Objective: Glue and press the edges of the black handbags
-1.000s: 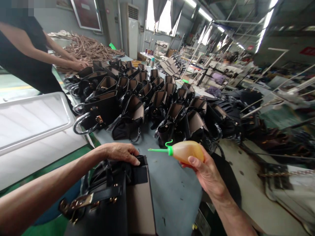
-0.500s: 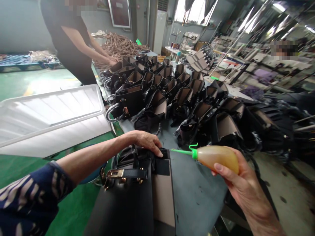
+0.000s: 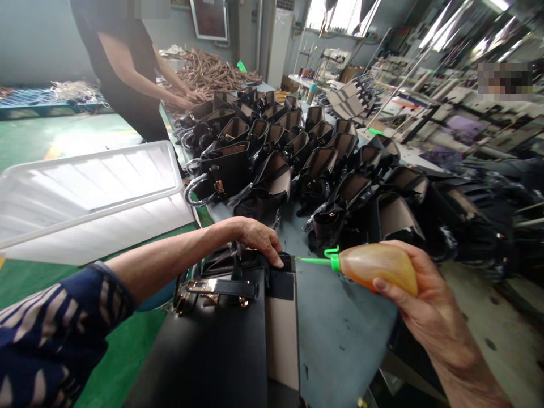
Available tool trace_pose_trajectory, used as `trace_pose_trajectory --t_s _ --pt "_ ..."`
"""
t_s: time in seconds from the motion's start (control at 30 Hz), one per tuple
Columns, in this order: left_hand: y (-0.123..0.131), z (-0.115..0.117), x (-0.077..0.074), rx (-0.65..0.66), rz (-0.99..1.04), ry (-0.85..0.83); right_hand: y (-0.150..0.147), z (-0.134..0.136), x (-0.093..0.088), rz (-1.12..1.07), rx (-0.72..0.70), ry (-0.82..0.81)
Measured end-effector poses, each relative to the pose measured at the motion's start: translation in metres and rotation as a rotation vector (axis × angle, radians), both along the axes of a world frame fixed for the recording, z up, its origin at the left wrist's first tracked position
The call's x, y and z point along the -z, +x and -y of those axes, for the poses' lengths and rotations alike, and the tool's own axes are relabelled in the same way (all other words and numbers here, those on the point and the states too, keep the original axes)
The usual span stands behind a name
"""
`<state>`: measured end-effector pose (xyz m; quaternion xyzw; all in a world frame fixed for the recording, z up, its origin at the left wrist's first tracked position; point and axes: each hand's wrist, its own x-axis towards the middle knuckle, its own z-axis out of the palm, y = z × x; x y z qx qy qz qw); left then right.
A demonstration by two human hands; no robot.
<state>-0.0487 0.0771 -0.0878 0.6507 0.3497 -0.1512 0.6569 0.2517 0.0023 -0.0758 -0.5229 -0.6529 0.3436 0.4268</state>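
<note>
A black handbag (image 3: 229, 334) with a tan side panel and gold clasp lies on its side at the near edge of the grey table (image 3: 335, 334). My left hand (image 3: 255, 238) presses down on its top corner, fingers curled over the black flap. My right hand (image 3: 419, 297) grips a soft amber glue bottle (image 3: 378, 267) with a green nozzle (image 3: 312, 260). The nozzle tip points left and almost touches the bag's corner beside my left fingers.
Several open black handbags (image 3: 297, 153) stand in rows across the table. A person in black (image 3: 127, 62) works at the far left end beside a heap of tan straps (image 3: 208, 71). A white plastic tray (image 3: 85, 192) sits to my left over green floor.
The bottle's nozzle has come leftward, from a clear gap to nearly touching the bag's corner. My view has swung left. My left hand has stayed pressed on the bag.
</note>
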Motion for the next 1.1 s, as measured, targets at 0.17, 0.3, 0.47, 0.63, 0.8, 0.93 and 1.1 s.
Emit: trace_pose_trajectory --t_s 0.17,0.3,0.47,0.63,0.8,0.93,1.1 --pt "0.003 -0.002 0.004 0.041 -0.029 0.014 -0.005 -0.002 0.001 -0.05 -0.011 -0.087" --pt "0.005 -0.003 0.003 0.032 -0.057 -0.011 -0.005 -0.003 0.001 -0.033 0.005 -0.073" --pt "0.007 -0.003 0.0 0.031 -0.075 -0.028 -0.005 -0.004 0.003 -0.029 0.008 -0.075" --pt "0.008 -0.004 -0.001 0.039 -0.076 -0.005 -0.011 -0.003 0.0 -0.028 0.025 -0.075" --pt "0.008 -0.004 -0.001 0.053 -0.076 0.025 -0.014 -0.001 -0.004 -0.05 0.034 -0.108" --pt "0.009 -0.003 -0.003 0.05 -0.089 0.04 -0.014 -0.002 -0.001 -0.111 0.04 -0.148" --pt "0.01 -0.002 -0.007 0.05 -0.087 0.028 -0.015 -0.003 0.001 -0.137 0.035 -0.155"
